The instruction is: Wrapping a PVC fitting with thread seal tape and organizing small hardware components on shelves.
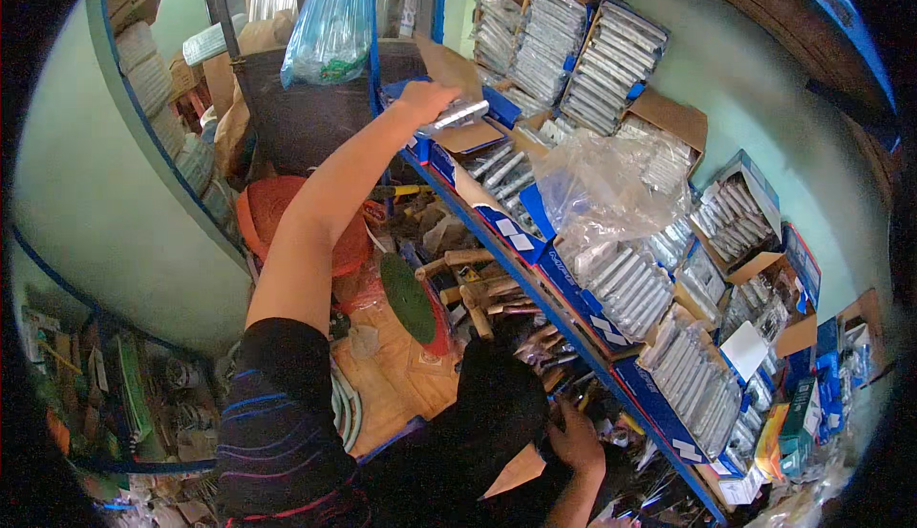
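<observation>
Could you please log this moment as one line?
left hand: at silver packet, grip unclear | right hand: low, grip unclear | blue bag: hanging

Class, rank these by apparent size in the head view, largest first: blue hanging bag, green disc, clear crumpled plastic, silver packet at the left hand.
1. Clear crumpled plastic
2. Blue hanging bag
3. Green disc
4. Silver packet
</observation>
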`<act>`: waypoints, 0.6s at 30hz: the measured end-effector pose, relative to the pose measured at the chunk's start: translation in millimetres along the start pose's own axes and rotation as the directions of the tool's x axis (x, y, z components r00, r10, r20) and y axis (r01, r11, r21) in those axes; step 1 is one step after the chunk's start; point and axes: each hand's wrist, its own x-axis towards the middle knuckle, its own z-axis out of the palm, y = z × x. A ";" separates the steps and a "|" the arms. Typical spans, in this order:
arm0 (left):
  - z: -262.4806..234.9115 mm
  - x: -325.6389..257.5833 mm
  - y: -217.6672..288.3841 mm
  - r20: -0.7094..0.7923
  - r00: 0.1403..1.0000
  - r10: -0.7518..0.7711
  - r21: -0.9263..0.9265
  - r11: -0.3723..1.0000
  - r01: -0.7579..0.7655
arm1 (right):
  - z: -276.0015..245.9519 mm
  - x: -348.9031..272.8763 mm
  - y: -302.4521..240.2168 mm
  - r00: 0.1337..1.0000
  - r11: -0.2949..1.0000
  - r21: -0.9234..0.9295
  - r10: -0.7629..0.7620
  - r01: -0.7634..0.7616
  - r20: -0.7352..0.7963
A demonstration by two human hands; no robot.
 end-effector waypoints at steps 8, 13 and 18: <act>32.2 14.3 -59.4 -0.002 1.000 -0.022 -0.433 0.901 0.019 | 4.4 4.2 5.2 0.998 0.996 -0.067 0.064 -0.063 0.003; -24.9 6.8 -12.8 0.195 0.978 0.072 -0.409 0.912 0.014 | 6.7 1.0 10.3 1.000 0.998 -0.051 0.025 -0.025 0.007; -26.9 6.6 -21.4 0.270 0.962 -0.028 -0.237 0.967 0.094 | 6.5 8.3 9.3 0.998 0.997 -0.043 -0.067 0.068 0.022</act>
